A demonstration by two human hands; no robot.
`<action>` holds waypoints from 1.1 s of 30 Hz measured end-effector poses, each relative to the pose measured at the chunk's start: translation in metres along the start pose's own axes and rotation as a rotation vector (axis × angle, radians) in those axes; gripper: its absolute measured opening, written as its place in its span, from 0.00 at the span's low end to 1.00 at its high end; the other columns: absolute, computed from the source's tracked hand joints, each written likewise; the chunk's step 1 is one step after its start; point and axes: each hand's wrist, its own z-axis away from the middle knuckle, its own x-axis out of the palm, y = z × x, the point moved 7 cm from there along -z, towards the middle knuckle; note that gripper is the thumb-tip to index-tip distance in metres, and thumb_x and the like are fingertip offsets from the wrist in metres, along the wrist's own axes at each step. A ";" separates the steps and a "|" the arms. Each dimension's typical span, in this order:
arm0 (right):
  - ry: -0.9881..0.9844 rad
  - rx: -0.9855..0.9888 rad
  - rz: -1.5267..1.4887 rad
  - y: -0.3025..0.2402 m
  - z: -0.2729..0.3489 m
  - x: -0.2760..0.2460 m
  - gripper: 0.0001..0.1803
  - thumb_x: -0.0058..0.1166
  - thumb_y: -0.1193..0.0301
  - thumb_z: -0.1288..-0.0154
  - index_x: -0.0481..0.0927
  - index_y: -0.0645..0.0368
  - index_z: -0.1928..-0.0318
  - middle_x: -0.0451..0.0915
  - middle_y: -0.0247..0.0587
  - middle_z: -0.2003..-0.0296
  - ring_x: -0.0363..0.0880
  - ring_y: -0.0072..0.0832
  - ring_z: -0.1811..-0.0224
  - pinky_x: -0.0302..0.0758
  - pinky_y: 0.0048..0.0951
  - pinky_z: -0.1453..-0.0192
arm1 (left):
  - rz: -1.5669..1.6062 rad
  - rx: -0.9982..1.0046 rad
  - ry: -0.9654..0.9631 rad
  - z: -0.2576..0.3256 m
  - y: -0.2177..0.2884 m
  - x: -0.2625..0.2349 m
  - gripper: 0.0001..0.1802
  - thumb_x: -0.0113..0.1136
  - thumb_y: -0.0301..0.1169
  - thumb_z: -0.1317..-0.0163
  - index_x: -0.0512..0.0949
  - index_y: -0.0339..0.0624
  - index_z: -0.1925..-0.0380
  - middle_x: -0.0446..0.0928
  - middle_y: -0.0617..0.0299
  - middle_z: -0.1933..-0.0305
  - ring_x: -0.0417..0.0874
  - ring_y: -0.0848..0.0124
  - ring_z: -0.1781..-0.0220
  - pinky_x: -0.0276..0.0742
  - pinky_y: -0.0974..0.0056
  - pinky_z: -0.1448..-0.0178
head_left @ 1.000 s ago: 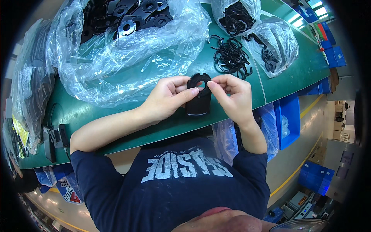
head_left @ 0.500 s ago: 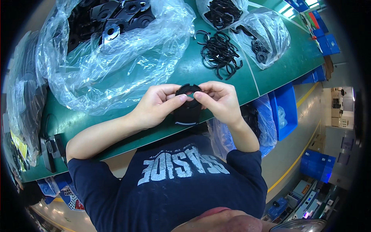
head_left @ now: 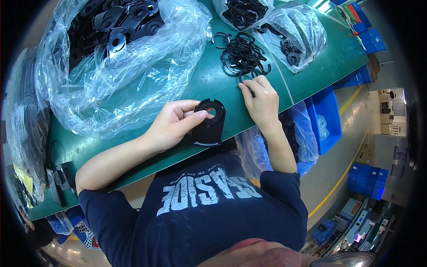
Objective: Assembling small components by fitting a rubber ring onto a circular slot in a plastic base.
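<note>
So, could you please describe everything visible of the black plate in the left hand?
The black plate looks like plastic, with a rounded far end around a large hole, a notched far rim and a straighter near end with a pale, shiny edge. The left hand grips its left side by the hole, thumb on the face. It is near the front edge of the green table; contact is unclear.
</note>
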 end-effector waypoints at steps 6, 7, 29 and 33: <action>0.090 0.035 -0.254 0.005 -0.002 -0.014 0.06 0.61 0.77 0.47 0.79 0.63 0.68 0.76 0.41 0.71 0.75 0.34 0.78 0.72 0.29 0.75 | 0.005 -0.009 -0.012 -0.001 -0.002 0.000 0.15 0.51 0.30 0.34 0.74 0.29 0.53 0.81 0.59 0.60 0.78 0.80 0.61 0.74 0.74 0.55; 0.096 0.012 -0.263 0.005 -0.005 -0.017 0.06 0.61 0.79 0.48 0.79 0.64 0.68 0.76 0.43 0.71 0.76 0.34 0.78 0.73 0.27 0.74 | -0.016 -0.021 -0.012 -0.001 -0.003 -0.001 0.15 0.51 0.30 0.34 0.74 0.29 0.53 0.80 0.59 0.60 0.78 0.80 0.61 0.74 0.74 0.55; -0.024 0.540 -1.274 0.056 -0.007 0.013 0.09 0.53 0.73 0.35 0.77 0.67 0.58 0.76 0.36 0.75 0.67 0.16 0.86 0.62 0.15 0.83 | -0.066 -0.007 -0.059 -0.002 -0.013 0.004 0.13 0.51 0.28 0.35 0.75 0.29 0.55 0.81 0.60 0.62 0.78 0.82 0.62 0.73 0.75 0.56; 0.021 0.547 -1.287 0.060 -0.009 0.016 0.09 0.52 0.73 0.35 0.78 0.67 0.58 0.72 0.29 0.77 0.62 0.12 0.84 0.57 0.13 0.82 | -0.058 -0.018 -0.109 -0.002 -0.016 0.005 0.14 0.50 0.27 0.34 0.74 0.28 0.53 0.80 0.59 0.59 0.78 0.80 0.59 0.73 0.74 0.52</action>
